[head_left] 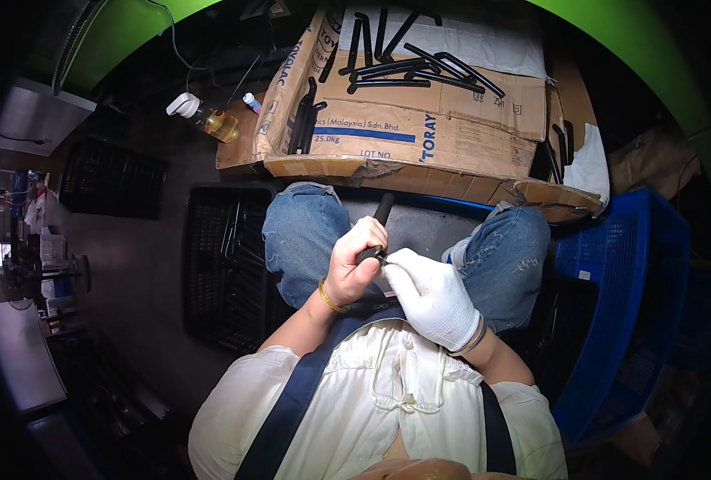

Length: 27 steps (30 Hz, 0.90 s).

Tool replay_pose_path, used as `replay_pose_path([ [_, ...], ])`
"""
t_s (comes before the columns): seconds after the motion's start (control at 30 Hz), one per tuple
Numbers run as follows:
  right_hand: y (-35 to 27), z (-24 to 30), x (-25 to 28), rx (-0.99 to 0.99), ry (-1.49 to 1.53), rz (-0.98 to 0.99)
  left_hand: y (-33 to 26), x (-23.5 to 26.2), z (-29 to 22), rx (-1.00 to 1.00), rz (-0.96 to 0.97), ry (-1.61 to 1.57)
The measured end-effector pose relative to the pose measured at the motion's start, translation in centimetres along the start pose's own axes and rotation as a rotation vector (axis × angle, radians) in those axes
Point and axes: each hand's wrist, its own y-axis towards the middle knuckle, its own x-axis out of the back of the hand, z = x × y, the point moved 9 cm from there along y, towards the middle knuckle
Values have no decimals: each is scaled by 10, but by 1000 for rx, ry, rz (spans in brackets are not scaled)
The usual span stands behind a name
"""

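Observation:
My bare left hand [355,261] is wrapped round a black bent rod [384,208], one end of which sticks up past my fingers. My right hand [434,294], in a white glove, pinches at the rod's near end, against the left thumb. What the gloved fingertips hold there is too small to make out. Both hands meet above my lap, between my knees. Beyond them, several similar black bent rods [419,72] lie in a loose pile on a flattened cardboard sheet [467,142] in an open carton.
The carton's torn front edge [451,186] runs just past my knees. On the left stand a black crate [203,264] holding dark rods and a spray bottle [211,122] with yellowish liquid. Blue plastic crates [611,264] stand at the right, with a white cloth [589,164] by the carton corner.

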Motion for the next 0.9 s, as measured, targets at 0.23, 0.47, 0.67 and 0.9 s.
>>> replay_pose_path([
  [0.23,0,9,-1,81,-135,-5,3,3,-4,-21,6,73],
  [0.47,-1,9,0,58,-213,-16,2,6,-4,-43,6,129],
  [0.67,-5,-35,4,-62,-120,-70,3,4,-26,-160,8,117],
  [0.9,4,-23,7,-213,332,-185,3,1,-7,-47,-72,-78],
])
